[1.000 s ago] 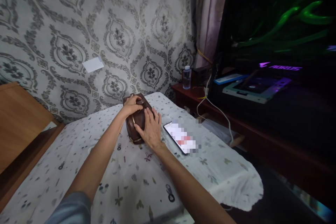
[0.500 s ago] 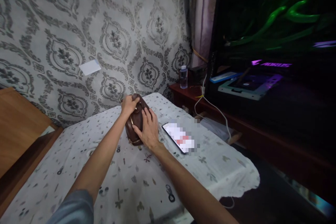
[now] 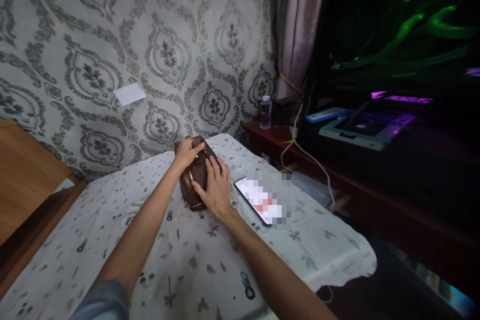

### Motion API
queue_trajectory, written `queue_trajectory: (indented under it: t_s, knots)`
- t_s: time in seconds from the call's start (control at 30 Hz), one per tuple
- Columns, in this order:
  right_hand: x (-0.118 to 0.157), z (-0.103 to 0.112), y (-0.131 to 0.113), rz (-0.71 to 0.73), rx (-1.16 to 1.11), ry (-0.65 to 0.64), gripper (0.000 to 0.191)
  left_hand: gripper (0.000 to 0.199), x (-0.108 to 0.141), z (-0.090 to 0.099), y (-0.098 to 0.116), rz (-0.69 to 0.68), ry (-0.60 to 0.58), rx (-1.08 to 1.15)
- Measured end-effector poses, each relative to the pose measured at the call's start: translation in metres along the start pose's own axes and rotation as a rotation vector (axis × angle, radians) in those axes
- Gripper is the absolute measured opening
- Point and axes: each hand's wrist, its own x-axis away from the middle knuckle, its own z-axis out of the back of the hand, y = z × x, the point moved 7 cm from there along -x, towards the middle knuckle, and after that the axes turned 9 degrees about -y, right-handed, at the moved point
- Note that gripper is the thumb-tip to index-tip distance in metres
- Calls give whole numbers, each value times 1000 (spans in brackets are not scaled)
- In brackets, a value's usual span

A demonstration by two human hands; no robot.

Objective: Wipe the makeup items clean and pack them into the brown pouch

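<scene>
A small brown leather bag [image 3: 194,199] with gold-coloured zips lies on a white patterned cloth [image 3: 168,260]. At its far end, my left hand [image 3: 186,153] is closed on the bag, thumb across the top near the zip; some of its fingers are hidden. My right hand [image 3: 217,187] rests on the bag's right side, fingers stretched and thumb apart, lying against the leather. To the right of this hand is a phone [image 3: 258,200] with a lit screen, partly pixelated. The bag looks closed, though my hands cover part of it.
A bottle [image 3: 265,112] stands on a dark red table [image 3: 255,127] at the back right. White cable [image 3: 317,160] hangs from that table. A large dark case with green light [image 3: 420,35] fills the right. Wooden furniture [image 3: 30,170] borders the left, patterned wallpaper [image 3: 168,55] the back.
The view has shifted slightly. My left thumb has slid a little right along the bag's top. My right hand keeps about the same place on the bag.
</scene>
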Motion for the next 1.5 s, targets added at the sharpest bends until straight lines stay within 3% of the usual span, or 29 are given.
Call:
queue_trajectory:
  t_s: [0.3,0.57,0.93,1.5]
  knots:
    - [2,-1,-6,22,52,-30,58,24,17,38,-4,2,-41,-143]
    - [6,-4,-16,116,70,-49,40,21,30,49,-2,-6,35,-260]
    - [6,-3,-16,126,37,-18,39,23,30,53,-15,-14,86,-196]
    - [6,-4,-17,99,37,-55,39,24,50,48,-2,-77,-70,-36]
